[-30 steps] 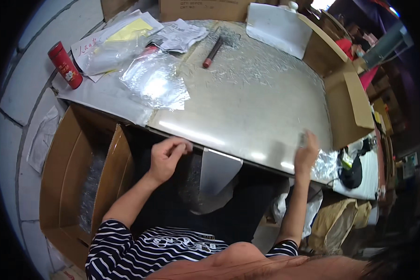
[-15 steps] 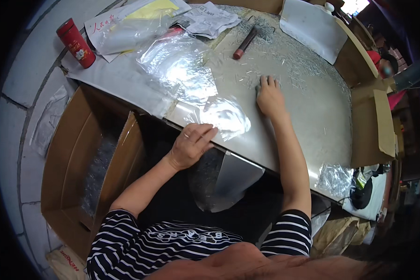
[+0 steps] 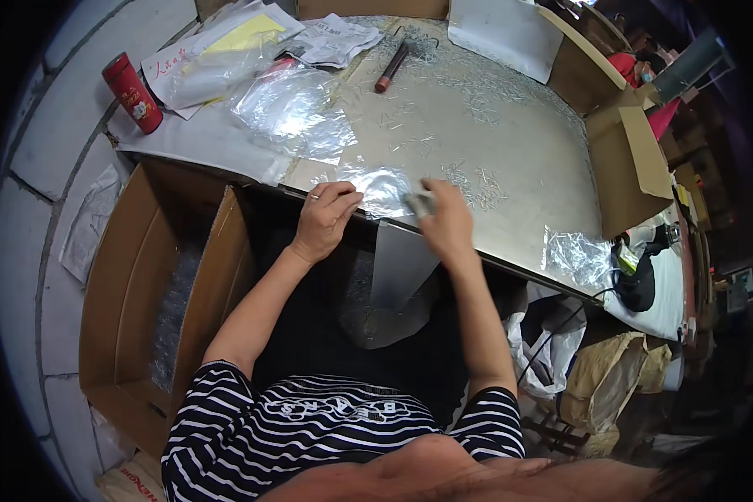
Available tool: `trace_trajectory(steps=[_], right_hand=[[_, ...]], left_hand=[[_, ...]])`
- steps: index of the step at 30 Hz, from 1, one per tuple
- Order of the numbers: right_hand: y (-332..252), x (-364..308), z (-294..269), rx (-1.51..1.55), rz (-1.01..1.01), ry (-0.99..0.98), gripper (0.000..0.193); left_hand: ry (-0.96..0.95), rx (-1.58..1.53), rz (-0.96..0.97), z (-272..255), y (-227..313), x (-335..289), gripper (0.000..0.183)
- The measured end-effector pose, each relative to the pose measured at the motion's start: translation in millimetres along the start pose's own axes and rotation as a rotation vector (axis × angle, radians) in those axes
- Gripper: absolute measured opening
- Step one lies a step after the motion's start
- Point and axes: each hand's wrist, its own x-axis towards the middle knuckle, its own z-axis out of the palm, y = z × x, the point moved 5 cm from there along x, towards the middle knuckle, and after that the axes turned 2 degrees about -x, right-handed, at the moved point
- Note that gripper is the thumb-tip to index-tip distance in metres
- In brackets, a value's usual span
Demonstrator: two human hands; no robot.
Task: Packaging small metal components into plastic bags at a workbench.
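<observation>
At the table's near edge my left hand (image 3: 322, 224) is closed, its fingertips pinching the left side of a small clear plastic bag (image 3: 383, 188) that lies flat and shiny on the tabletop. My right hand (image 3: 448, 222), smeared by motion, is at the bag's right side with its fingers curled round a small greyish thing (image 3: 421, 204) I cannot make out. Just beyond that hand lies a loose cluster of thin metal pins (image 3: 481, 191). Under the edge, between my arms, hangs a grey sheet (image 3: 402, 258).
Clear plastic bags (image 3: 289, 113) are heaped at the table's left, near a red tumbler (image 3: 132, 94) and papers (image 3: 217, 54). A dark-red handled tool (image 3: 391, 69) lies far off. Cardboard (image 3: 636, 171) walls the right side. Left of my legs stands a cardboard box (image 3: 113, 276) holding clear plastic.
My right hand has come from far on the tabletop back toward me and left, beside the small bag. A cluster of pins now lies nearer. My left hand stays by the bag. The view has shifted.
</observation>
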Motion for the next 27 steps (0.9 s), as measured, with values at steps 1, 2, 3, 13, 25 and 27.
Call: trace_trajectory(steps=[1, 2, 3, 13, 25, 27], right_hand=[[-8.2, 0.7, 14.2, -0.072, -0.025, -0.037, 0.034], [-14.3, 0.6, 20.6, -0.190, -0.194, 0.139, 0.026], [-7.6, 5.0, 26.3, -0.187, -0.195, 0.148, 0.026], [25.0, 18.3, 7.4, 0.006, 0.012, 0.103, 0.009], [13.7, -15.5, -1.8, 0.418, 0.068, 0.071, 0.006], [1.1, -35.1, -10.2, 0.327, -0.093, 0.080, 0.009]], left_hand=[[-0.043, 0.049, -0.014, 0.9, 0.4, 0.6, 0.019], [-0.082, 0.099, -0.027, 1.3, 1.1, 1.8, 0.023], [-0.082, 0.103, -0.019, -0.9, 1.6, 3.2, 0.023], [-0.237, 0.404, -0.151, -16.2, -38.9, 6.8, 0.048], [-0.283, 0.358, -0.119, -5.5, -24.1, 15.1, 0.044], [-0.190, 0.302, -0.044, -13.1, -7.6, 14.5, 0.041]])
